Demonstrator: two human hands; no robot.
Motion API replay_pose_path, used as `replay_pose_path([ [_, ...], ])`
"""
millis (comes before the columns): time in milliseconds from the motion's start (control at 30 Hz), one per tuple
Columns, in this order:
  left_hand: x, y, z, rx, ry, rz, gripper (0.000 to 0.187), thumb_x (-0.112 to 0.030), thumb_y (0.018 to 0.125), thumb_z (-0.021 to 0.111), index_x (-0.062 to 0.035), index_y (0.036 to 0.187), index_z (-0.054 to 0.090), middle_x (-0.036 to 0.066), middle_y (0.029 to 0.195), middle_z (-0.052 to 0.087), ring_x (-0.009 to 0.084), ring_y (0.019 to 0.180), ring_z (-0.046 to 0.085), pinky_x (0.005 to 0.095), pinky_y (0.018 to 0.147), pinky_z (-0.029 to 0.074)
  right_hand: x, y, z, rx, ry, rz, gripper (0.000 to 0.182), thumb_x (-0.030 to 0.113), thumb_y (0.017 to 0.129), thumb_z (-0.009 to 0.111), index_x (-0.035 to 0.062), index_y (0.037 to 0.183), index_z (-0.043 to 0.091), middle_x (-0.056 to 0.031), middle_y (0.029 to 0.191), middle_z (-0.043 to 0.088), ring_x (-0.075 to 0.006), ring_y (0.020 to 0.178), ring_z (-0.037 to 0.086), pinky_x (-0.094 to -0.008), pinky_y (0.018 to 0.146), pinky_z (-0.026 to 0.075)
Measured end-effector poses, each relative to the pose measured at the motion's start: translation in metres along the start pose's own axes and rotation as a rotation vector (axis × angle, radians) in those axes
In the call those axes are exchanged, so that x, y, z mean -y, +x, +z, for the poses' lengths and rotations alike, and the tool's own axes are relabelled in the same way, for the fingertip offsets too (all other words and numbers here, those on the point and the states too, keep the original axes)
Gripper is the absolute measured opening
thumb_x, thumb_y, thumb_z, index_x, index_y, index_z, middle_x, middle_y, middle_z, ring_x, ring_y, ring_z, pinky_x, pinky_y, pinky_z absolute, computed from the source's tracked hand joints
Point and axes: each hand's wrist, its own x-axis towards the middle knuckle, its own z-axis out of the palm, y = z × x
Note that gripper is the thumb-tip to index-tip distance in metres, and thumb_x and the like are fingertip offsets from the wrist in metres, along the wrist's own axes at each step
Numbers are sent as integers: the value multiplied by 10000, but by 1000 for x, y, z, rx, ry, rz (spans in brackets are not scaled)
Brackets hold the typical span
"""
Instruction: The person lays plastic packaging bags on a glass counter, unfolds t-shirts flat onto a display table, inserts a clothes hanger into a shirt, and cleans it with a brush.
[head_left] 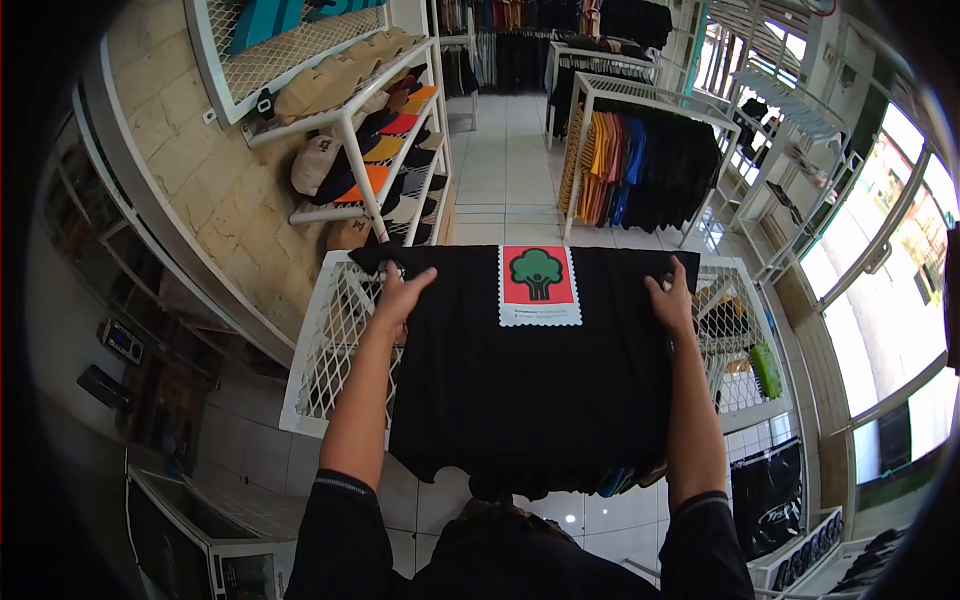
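A black T-shirt (530, 400) lies spread over the white mesh-topped table (310, 395), its lower part hanging past the near edge. On it is a red and white print (540, 285) with scalloped edges and a green tree. My left hand (400, 297) grips the shirt's left side, thumb on top and some fingers hidden. My right hand (673, 297) grips the opposite side near the far right corner, its fingers curled at the cloth.
Shelves of caps (375, 150) stand at the left wall. Ahead is a rack of coloured shirts (625, 160). A green packet (766, 371) lies at the table's right side, and a black bag (768, 500) is below it. Glass doors (880, 270) line the right.
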Motion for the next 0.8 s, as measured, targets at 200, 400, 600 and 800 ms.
replay_pose_path([
  [200, 25, -91, -15, 164, 225, 111, 1032, -291, 913, 759, 43, 1615, 81, 300, 1637, 238, 354, 1517, 289, 399, 1224, 261, -38, -64, -37, 154, 17, -16, 746, 363, 881, 757, 89, 1491, 426, -290, 1211, 653, -416, 1129, 654, -455, 976, 501],
  [400, 39, -202, -35, 196, 302, 364, 988, -271, 939, 745, 10, 1625, 91, 277, 1655, 221, 372, 1520, 289, 424, 1227, 253, 24, -161, -117, 284, -70, 150, 733, 341, 879, 770, 101, 1488, 441, -330, 1237, 650, -427, 1154, 661, -457, 965, 514],
  [600, 64, -287, -33, -73, 375, 284, 862, -140, 956, 704, -75, 1638, 181, 44, 824, 545, 155, 751, 507, 324, 678, 450, 19, -240, -145, 152, -62, 97, 744, 260, 881, 777, 112, 1516, 419, -224, 900, 633, -405, 842, 650, -484, 796, 512],
  [800, 145, -299, -17, -370, 251, 511, 666, -138, 963, 693, -41, 1496, 306, 79, 847, 584, 149, 768, 521, 291, 685, 424, -16, -281, -111, -70, 145, -43, 755, 115, 906, 732, 92, 1561, 357, -87, 798, 498, -196, 735, 509, -333, 726, 473],
])
